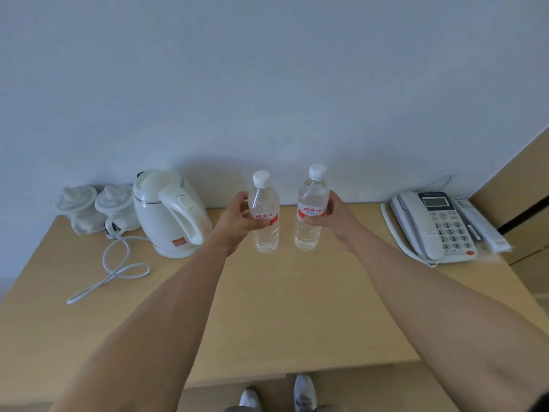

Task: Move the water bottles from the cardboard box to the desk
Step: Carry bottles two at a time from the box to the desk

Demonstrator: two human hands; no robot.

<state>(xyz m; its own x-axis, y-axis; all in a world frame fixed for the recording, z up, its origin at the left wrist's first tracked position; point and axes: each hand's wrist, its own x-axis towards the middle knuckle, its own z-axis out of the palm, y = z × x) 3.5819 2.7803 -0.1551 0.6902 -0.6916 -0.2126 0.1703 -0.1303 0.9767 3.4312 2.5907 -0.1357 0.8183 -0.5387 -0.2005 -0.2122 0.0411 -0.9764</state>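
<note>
Two clear water bottles with white caps and red-and-white labels stand upright near the back of the wooden desk (297, 307). My left hand (234, 220) grips the left bottle (265, 230) at its label. My right hand (334, 217) grips the right bottle (310, 227) the same way. Both bottle bases look to be on or just above the desk top; I cannot tell which. The bottles stand a hand's width apart. No cardboard box is in view.
A white electric kettle (169, 212) with a looped cord (116, 272) stands left of the bottles, and two wrapped cups (95, 206) stand beyond it. A white telephone (436, 227) and a remote (484, 230) lie at the right. A wall runs behind the desk.
</note>
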